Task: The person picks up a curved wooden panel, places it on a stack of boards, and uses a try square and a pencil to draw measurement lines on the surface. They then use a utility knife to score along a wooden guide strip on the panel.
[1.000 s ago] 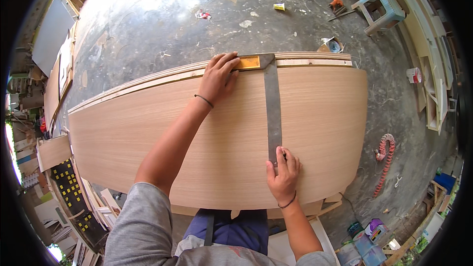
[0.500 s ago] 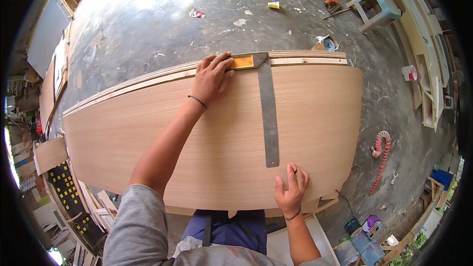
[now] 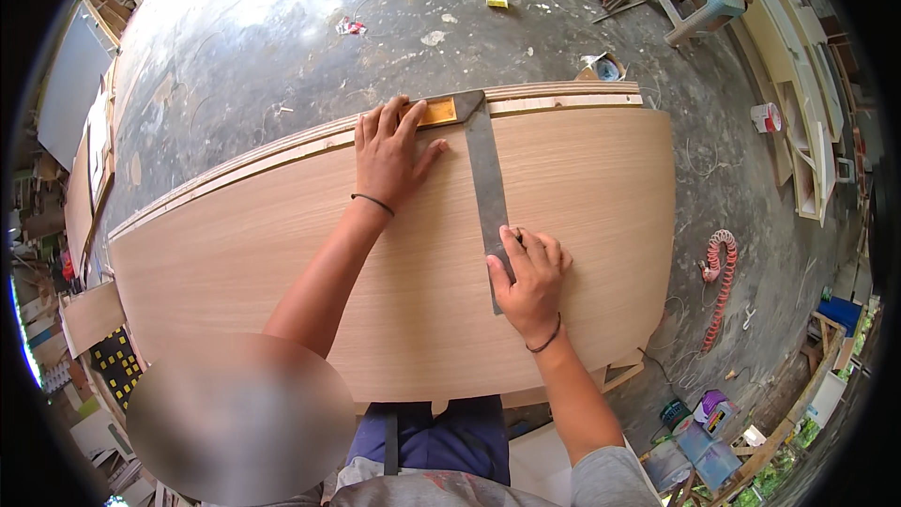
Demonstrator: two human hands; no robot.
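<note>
the left hand (image 3: 387, 155) grips the flat grey metal square with an orange-inset stock (image 3: 487, 183), lying across the pale wood-grained panel (image 3: 591, 188); the right hand (image 3: 530, 282) seems to pinch a small dark object (image 3: 519, 238), mostly hidden. a slack left grip could let sideways pressure skew the blade.

Board (image 3: 582, 169): pale tan, fine darker grain streaking through! Metal square (image 3: 484, 169), two-tone: blade (image 3: 490, 202) dull grey, handle (image 3: 468, 106) dark around amber-yellow inset (image 3: 439, 112). Wristbands (image 3: 374, 202) black, trousers (image 3: 446, 432) navy, sleeve (image 3: 605, 474) plain grey. Now brights: coiled hose (image 3: 724, 293) coral-red, stool (image 3: 718, 2) pale blue. Black panel (image 3: 103, 363) dotted yellow. Floor (image 3: 253, 99) grey, blotched paler.
</note>
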